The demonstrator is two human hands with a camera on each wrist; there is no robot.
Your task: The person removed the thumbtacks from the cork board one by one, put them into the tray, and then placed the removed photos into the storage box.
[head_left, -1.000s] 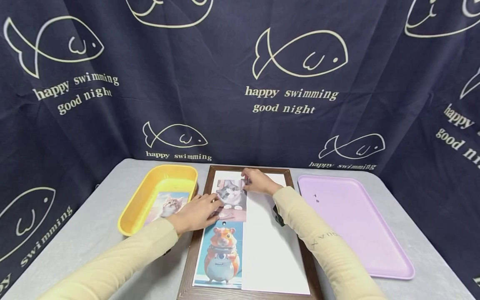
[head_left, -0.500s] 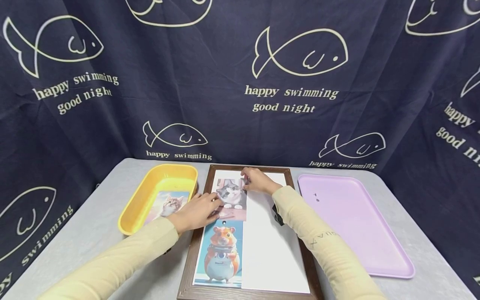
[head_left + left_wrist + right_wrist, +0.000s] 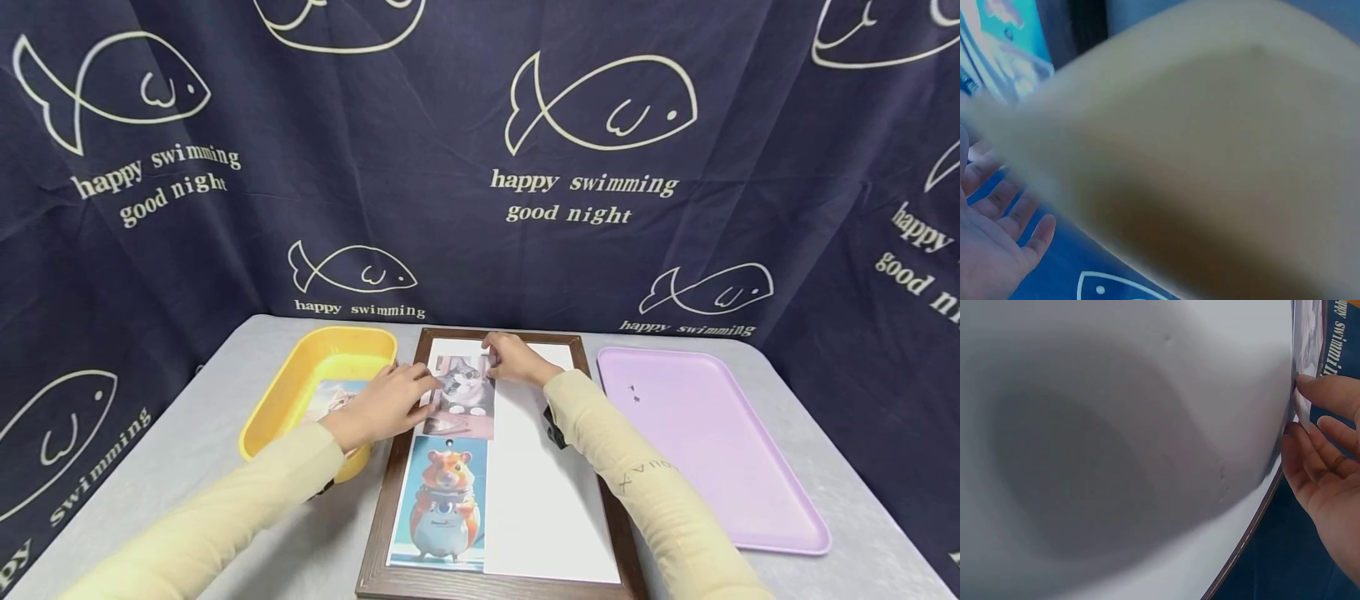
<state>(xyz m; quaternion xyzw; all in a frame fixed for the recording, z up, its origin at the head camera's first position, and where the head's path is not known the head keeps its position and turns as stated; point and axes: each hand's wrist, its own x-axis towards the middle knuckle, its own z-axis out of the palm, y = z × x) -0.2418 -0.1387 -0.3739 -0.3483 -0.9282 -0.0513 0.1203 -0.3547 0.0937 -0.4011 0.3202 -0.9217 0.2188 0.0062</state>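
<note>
A grey-and-white cat picture (image 3: 459, 423) lies at the upper left of a white sheet (image 3: 551, 500) inside a brown frame (image 3: 388, 492). My right hand (image 3: 517, 361) is at its top right corner, pinching it between thumb and fingers; the right wrist view has this corner (image 3: 1305, 415) between them. Beside the picture's left edge is my left hand (image 3: 392, 404), its fingers loosely extended; the left wrist view shows that hand (image 3: 991, 244) with spread fingers and nothing in the palm. Directly below the cat lies an orange hamster picture (image 3: 444, 533) on a blue ground.
A yellow basin (image 3: 261, 400) stands left of the frame, with a kitten picture (image 3: 337, 393) in it, partly behind my left hand. Right of the frame is a lilac tray (image 3: 720, 467) with small dark pieces (image 3: 635, 397). A navy fish-print curtain (image 3: 480, 275) hangs behind the table.
My left hand has come up a little and slightly left of the cat picture's edge, covering more of the basin and kitten picture. The right hand stays at the same corner.
</note>
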